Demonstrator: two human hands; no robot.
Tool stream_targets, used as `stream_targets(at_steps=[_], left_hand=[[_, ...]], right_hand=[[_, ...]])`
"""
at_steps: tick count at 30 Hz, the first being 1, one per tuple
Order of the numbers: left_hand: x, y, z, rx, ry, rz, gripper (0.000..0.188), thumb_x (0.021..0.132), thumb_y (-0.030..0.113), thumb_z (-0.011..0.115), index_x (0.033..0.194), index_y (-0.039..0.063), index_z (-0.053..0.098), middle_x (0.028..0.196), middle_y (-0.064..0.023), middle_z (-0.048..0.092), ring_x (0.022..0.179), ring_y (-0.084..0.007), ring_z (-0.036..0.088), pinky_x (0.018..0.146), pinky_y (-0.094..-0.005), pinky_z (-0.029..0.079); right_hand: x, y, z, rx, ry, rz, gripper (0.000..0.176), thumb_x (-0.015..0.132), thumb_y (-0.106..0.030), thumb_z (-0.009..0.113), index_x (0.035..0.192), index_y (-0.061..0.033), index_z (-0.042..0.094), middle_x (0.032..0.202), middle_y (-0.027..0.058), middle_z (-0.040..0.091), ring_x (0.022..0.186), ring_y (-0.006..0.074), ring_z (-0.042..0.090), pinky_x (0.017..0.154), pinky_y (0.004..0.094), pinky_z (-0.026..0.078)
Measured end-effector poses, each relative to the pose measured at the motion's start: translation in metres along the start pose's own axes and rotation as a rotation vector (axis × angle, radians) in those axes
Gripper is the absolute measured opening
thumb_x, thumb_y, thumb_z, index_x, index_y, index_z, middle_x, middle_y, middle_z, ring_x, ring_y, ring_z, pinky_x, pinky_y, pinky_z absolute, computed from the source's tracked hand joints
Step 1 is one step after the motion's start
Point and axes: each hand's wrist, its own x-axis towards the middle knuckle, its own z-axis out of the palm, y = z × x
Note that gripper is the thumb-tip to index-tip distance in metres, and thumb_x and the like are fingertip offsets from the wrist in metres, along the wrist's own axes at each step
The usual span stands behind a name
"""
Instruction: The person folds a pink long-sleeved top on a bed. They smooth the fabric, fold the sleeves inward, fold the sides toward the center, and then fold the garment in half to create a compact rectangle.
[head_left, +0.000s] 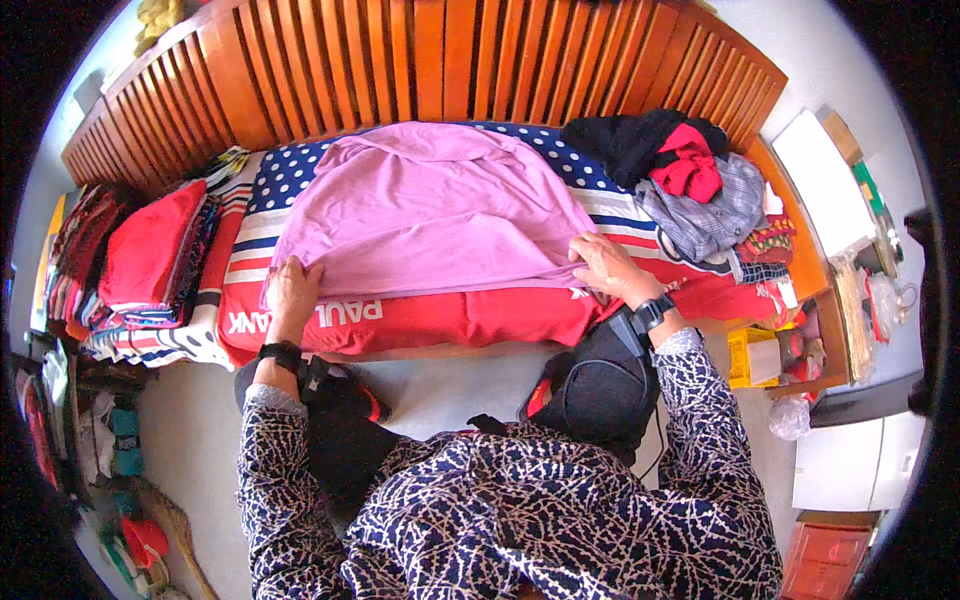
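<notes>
A pink cloth garment (435, 202) lies spread on a long wooden seat covered with a red, white and blue patterned cloth (420, 322). My left hand (295, 289) grips its near left corner, fingers curled over the edge. At the near right corner my right hand (607, 264) pinches the fabric between thumb and fingers. The near edge runs fairly straight between both hands, with creases across the middle. Each wrist wears a black band or watch.
Folded clothes with a red one on top (150, 251) are stacked at the left. A loose heap holds a grey checked shirt (701, 214) and black clothing (622, 142) at the right. Behind stands the slatted wooden backrest (442, 60). A yellow basket (742, 358) is at the lower right.
</notes>
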Motion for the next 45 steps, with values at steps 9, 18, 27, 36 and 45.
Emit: stream_targets(at_steps=[9,18,27,36,45], left_hand=[[0.013,-0.016,0.03,-0.094,0.042,0.069,0.029,0.088,0.027,0.061,0.096,-0.001,0.055,0.089,-0.0246,0.064,0.086,-0.0423,0.062,0.077,-0.0493,0.048],[0.017,-0.018,0.036,-0.278,0.204,0.053,0.012,0.088,0.011,0.054,0.096,0.002,0.051,0.08,-0.0195,0.057,0.069,-0.0368,0.055,0.064,-0.0463,0.045],[0.02,-0.01,0.029,-0.288,0.099,-0.044,0.022,0.089,0.014,0.052,0.11,0.006,0.05,0.091,-0.0257,0.064,0.084,-0.0451,0.063,0.071,-0.0529,0.047],[0.023,-0.017,0.03,-0.309,0.126,-0.03,0.019,0.086,0.006,0.053,0.105,0.003,0.053,0.094,-0.0238,0.062,0.09,-0.042,0.062,0.077,-0.0483,0.048],[0.017,-0.024,0.026,-0.498,0.113,-0.048,0.025,0.082,0.01,0.054,0.107,0.005,0.055,0.088,-0.0202,0.062,0.077,-0.0361,0.063,0.071,-0.0458,0.049]], right_hand=[[0.008,0.024,-0.004,0.19,-0.082,0.092,0.015,0.073,-0.005,0.061,0.087,-0.0037,0.055,0.083,0.0127,0.061,0.08,0.0297,0.063,0.07,0.0399,0.049],[-0.008,0.026,-0.01,0.015,-0.167,0.048,0.008,0.073,-0.004,0.056,0.081,-0.0067,0.057,0.085,0.0121,0.062,0.086,0.0327,0.063,0.072,0.0428,0.048],[-0.005,0.047,-0.014,0.034,-0.096,0.153,0.016,0.09,-0.018,0.055,0.09,-0.0029,0.057,0.082,0.015,0.064,0.082,0.0332,0.064,0.074,0.0401,0.05],[-0.025,0.033,-0.005,-0.01,-0.093,0.106,0.02,0.078,-0.014,0.063,0.093,-0.0014,0.059,0.083,0.0194,0.065,0.085,0.0374,0.064,0.076,0.0445,0.052],[0.026,0.0,-0.018,0.006,0.047,-0.125,0.015,0.081,-0.008,0.049,0.089,-0.001,0.059,0.087,0.0212,0.066,0.084,0.0407,0.064,0.074,0.049,0.05]])
